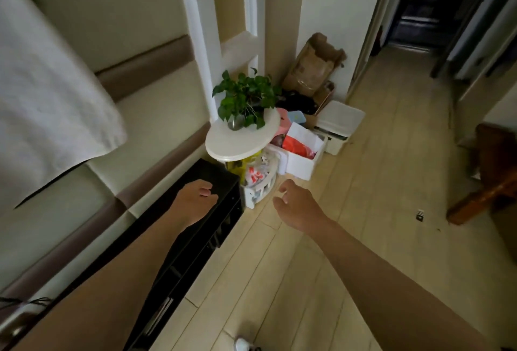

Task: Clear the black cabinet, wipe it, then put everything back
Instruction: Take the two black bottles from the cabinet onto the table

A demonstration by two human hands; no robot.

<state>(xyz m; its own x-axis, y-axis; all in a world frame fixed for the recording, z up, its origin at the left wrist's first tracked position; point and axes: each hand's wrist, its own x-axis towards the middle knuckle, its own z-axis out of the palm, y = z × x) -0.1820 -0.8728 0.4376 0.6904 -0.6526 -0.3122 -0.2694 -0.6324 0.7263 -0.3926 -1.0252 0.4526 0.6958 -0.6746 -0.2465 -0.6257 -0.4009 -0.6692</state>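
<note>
A low black cabinet [212,180] runs along the left wall, and the part of its top that shows is bare. My left hand [195,199] hovers over the cabinet's far end with its fingers curled and nothing in them. My right hand [296,205] hangs over the floor to the right of the cabinet, fingers loosely curled, holding nothing. Dark shelf openings [195,250] show on the cabinet's front. My left forearm hides much of the cabinet's near part.
A white round side table [237,143] with a potted green plant [246,98] stands just past the cabinet. Behind it are a white box [302,163] with red bags, a white bin [338,124] and cardboard [313,68]. A wooden table leg [481,194] is at right. A pale cloth [47,104] hangs upper left.
</note>
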